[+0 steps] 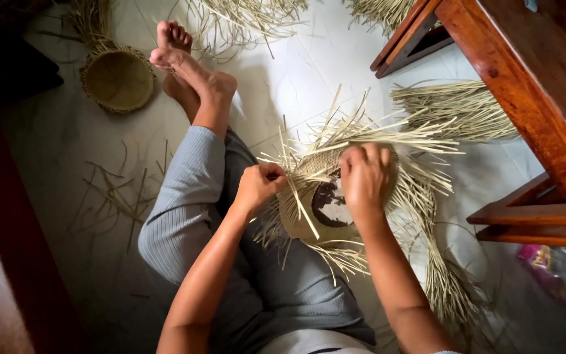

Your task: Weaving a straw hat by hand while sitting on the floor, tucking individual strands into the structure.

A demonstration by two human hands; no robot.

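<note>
A half-woven straw piece rests on my lap, with long pale strands fanning out all around it. My left hand is closed on a few strands at its left edge. My right hand lies over the top of the weave, fingers curled and pressing on strands there. A dark round form shows under the weave. My legs in grey trousers stretch toward the upper left, bare feet crossed.
A finished round straw basket sits on the floor at upper left. Loose straw bundles lie on the white tiled floor. A brown wooden table stands at right. Scattered straw bits lie left of my leg.
</note>
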